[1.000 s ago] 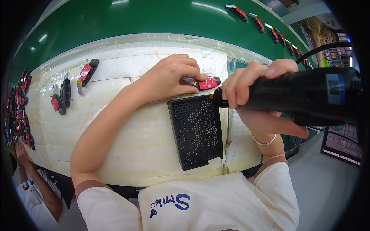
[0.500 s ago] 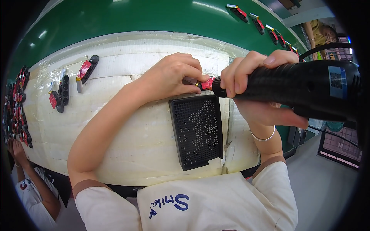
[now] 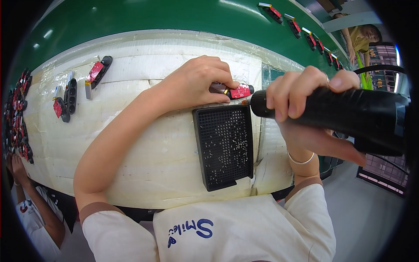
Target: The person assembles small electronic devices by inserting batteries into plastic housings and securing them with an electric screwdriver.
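My left hand (image 3: 205,83) pinches a black elongated part with a red circuit board (image 3: 241,91) on it, pressed down on the white work surface. My right hand (image 3: 301,98) is wrapped around a black electric screwdriver (image 3: 345,114), held nearly level. Its tip points left and sits just below the red board, by the upper right corner of a black perforated tray (image 3: 209,117). Many small screws (image 3: 239,146) lie in that tray, mostly toward its right side. My left fingers hide the left end of the part.
Similar red-and-black parts (image 3: 97,72) lie at the left, with a dense pile (image 3: 19,115) at the far left edge. More stand in a row (image 3: 294,28) on the green table at the far right. Another person's hands (image 3: 17,168) are at lower left; a person (image 3: 364,39) is at upper right.
The screwdriver has drawn back from the red board, moving right and slightly toward me, so more of the board shows. My left hand stays on the part, which has shifted slightly.
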Available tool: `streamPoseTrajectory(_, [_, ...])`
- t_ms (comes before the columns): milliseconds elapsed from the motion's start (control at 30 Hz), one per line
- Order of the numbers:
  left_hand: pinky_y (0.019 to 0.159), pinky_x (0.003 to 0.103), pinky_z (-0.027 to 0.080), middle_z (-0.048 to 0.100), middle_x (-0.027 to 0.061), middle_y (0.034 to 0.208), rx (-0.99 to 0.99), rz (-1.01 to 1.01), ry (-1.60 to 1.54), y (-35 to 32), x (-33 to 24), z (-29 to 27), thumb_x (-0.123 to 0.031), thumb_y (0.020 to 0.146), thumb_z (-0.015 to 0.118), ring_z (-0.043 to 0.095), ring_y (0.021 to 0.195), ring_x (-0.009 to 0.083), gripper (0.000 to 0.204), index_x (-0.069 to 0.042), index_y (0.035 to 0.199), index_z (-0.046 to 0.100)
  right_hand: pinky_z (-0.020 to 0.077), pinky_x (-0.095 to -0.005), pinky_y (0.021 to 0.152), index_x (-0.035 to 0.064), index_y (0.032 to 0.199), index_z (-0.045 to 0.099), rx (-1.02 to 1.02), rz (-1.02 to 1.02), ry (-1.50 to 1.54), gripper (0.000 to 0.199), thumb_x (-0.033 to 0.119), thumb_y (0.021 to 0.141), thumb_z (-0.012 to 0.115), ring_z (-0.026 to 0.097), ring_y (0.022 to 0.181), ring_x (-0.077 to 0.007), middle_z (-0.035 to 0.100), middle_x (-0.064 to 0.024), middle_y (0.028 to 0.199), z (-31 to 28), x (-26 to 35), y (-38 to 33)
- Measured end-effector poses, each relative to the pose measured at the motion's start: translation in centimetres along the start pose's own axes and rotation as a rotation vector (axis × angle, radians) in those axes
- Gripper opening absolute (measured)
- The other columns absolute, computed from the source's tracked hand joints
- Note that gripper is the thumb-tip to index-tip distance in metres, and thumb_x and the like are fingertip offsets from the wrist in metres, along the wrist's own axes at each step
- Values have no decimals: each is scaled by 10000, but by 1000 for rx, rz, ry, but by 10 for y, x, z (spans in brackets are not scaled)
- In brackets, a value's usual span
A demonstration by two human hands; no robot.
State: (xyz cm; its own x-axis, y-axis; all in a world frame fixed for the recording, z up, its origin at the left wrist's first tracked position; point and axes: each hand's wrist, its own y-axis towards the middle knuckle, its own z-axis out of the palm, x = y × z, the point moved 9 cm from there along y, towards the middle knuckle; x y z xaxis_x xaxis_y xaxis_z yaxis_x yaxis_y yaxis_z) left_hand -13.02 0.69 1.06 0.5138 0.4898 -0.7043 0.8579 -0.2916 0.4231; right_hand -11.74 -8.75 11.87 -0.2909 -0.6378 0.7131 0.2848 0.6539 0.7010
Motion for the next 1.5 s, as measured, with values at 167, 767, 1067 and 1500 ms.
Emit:
streamPoseTrajectory(167, [725, 334, 463, 593, 68, 815, 15, 12, -9, -1, -2, 2, -104, 656, 758, 555, 801, 244, 278, -56, 912, 658, 484, -315, 515, 130, 1106, 347, -4, 79, 43, 939, 900, 569, 378, 530, 527, -172, 506, -58, 678, 5, -7, -10])
streamPoseTrajectory(767, [741, 344, 450, 590, 71, 805, -9, 13, 15, 3, -2, 0, -88, 664, 719, 561, 805, 250, 260, -43, 907, 638, 475, -309, 495, 117, 1072, 350, -38, 75, 44, 907, 886, 594, 401, 520, 512, -174, 502, -66, 671, 0, -1, -2])
streamPoseTrajectory(1067, [715, 335, 415, 547, 49, 785, -98, 83, 383, 0, -17, -6, -150, 669, 679, 545, 789, 218, 229, -88, 847, 550, 431, -308, 460, 71, 1035, 318, -378, -19, -33, 925, 890, 609, 380, 463, 471, -165, 447, -81, 620, -49, 5, -3])
streamPoseTrajectory(1500, [753, 338, 404, 545, 44, 810, -90, 63, 322, -3, -15, 0, -184, 662, 695, 530, 821, 221, 256, -99, 843, 535, 407, -232, 416, 72, 994, 334, -354, 66, -22, 761, 749, 710, 537, 458, 437, -129, 434, -54, 595, -32, -30, -2])
